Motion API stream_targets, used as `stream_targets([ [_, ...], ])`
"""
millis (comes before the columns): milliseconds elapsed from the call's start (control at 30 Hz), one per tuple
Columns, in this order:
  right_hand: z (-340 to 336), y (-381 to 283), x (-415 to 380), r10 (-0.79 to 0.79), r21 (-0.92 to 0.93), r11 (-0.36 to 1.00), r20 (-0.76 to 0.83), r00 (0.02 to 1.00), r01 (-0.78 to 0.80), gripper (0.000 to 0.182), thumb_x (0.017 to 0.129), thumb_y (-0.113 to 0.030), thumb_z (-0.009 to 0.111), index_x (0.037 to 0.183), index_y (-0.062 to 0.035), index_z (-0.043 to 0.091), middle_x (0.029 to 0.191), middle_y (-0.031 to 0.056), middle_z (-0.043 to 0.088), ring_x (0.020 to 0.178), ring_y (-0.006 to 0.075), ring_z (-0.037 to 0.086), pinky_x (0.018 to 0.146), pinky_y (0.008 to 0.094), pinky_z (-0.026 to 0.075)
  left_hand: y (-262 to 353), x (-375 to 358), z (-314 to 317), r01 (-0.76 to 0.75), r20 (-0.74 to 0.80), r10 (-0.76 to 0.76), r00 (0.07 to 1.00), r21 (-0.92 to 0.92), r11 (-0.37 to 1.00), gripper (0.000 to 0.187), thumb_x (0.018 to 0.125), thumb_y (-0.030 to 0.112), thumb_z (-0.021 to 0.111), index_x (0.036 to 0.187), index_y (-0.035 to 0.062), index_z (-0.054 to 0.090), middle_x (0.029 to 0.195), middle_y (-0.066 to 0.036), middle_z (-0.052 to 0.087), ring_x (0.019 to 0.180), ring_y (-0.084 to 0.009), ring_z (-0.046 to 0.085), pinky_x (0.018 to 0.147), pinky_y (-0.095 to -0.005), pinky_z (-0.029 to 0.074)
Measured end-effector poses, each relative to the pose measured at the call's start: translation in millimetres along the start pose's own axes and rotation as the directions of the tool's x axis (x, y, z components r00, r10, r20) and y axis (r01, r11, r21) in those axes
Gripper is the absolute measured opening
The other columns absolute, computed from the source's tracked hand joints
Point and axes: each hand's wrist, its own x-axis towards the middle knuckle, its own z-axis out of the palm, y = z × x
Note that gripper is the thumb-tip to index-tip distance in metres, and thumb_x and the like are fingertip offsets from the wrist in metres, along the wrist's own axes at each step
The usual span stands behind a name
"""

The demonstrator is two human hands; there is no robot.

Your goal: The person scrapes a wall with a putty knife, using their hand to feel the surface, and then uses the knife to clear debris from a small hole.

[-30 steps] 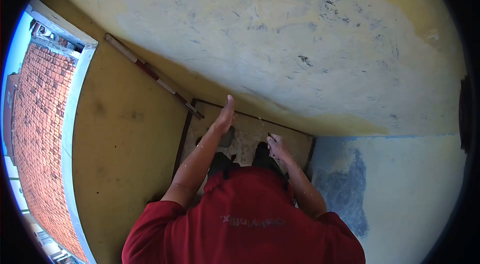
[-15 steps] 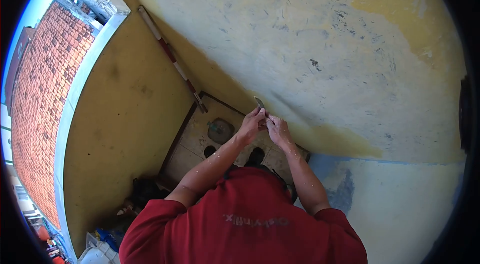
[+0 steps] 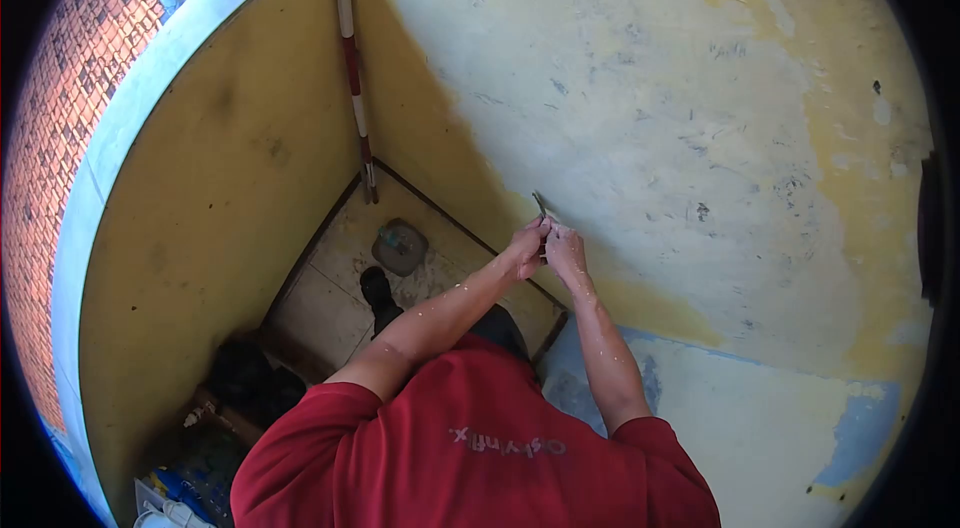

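Note:
Both hands meet in front of the red shirt, close to the wall. My left hand has its fingers wrapped round a small scraper-like tool, whose thin dark blade points up and away. My right hand touches it from the other side, its fingers curled near the base of the blade. What the right fingers grip is too small to make out. Pale specks dot both forearms. Behind the hands stands the yellow wall with a large whitish, scuffed patch.
A red and white pole leans in the corner. On the tiled floor sits a grey container near a dark shoe. Dark bags and white items lie lower left. A low yellow wall curves along the left.
The view has turned, so the pole and the corner stand more upright. One foot shows farther left. The hands stay together at the tool and appear slightly farther right.

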Motion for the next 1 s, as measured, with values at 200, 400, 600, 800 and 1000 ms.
stream_targets([
  [200, 42.3, -9.9, 28.0, -0.006, -0.111, 0.994, -0.095, 0.995, -0.005, 0.028, 0.089, -0.019, 0.043, 0.096, -0.0033, 0.065, 0.090, 0.0261, 0.063, 0.086, 0.0452, 0.060, 0.075, 0.0498, 0.048, -1.1, 46.5, -41.3, -0.051, 0.021, 0.056, 0.998, -0.185, 0.981, 0.019, 0.099, 0.019, 0.038, 0.103, 0.0097, 0.054, 0.096, -0.005, 0.059, 0.092, -0.0171, 0.057, 0.082, -0.0340, 0.048],
  [400, 18.6, -8.0, 19.1, -0.039, 0.073, 0.997, 0.019, 0.999, 0.037, 0.032, 0.090, -0.018, 0.043, 0.113, -0.0093, 0.063, 0.095, 0.0279, 0.062, 0.094, 0.0440, 0.059, 0.081, 0.0496, 0.048, 1.4, 26.2, -25.6, -0.108, -0.043, 0.103, 0.994, -0.128, 0.986, 0.019, 0.099, 0.017, 0.037, 0.101, 0.0083, 0.054, 0.097, -0.006, 0.058, 0.089, -0.0171, 0.057, 0.081, -0.0337, 0.047],
  [600, 51.9, -24.3, 56.5, -0.053, 0.100, 0.994, 0.042, 0.998, 0.049, 0.031, 0.091, -0.018, 0.044, 0.115, -0.0101, 0.063, 0.099, 0.0261, 0.062, 0.094, 0.0423, 0.060, 0.081, 0.0471, 0.048, 30.4, 43.7, -38.5, -0.233, -0.207, 0.193, 0.959, -0.192, 0.953, 0.022, 0.100, 0.018, 0.037, 0.106, 0.0065, 0.054, 0.099, -0.006, 0.058, 0.091, -0.0157, 0.055, 0.083, -0.0313, 0.045],
  [800, 29.2, -27.1, 29.1, -0.076, 0.305, 0.948, -0.055, 0.996, 0.089, 0.031, 0.090, -0.015, 0.047, 0.115, -0.0068, 0.062, 0.099, 0.0251, 0.063, 0.096, 0.0410, 0.060, 0.083, 0.0436, 0.048, 20.4, 26.5, -18.9, -0.248, -0.210, 0.200, 0.957, -0.235, 0.940, 0.021, 0.101, 0.022, 0.036, 0.098, 0.0074, 0.052, 0.093, -0.006, 0.057, 0.085, -0.0171, 0.055, 0.082, -0.0346, 0.046],
  [1000, 87.2, -60.5, 81.8, -0.090, 0.155, 0.984, 0.027, 0.996, 0.085, 0.031, 0.090, -0.014, 0.046, 0.114, -0.0049, 0.062, 0.098, 0.0252, 0.063, 0.095, 0.0411, 0.060, 0.081, 0.0437, 0.048, 76.8, 39.9, -65.3, -0.178, -0.278, 0.117, 0.953, -0.207, 0.962, 0.026, 0.097, 0.014, 0.040, 0.119, 0.0057, 0.051, 0.103, -0.005, 0.058, 0.090, -0.0172, 0.055, 0.084, -0.0325, 0.045],
])
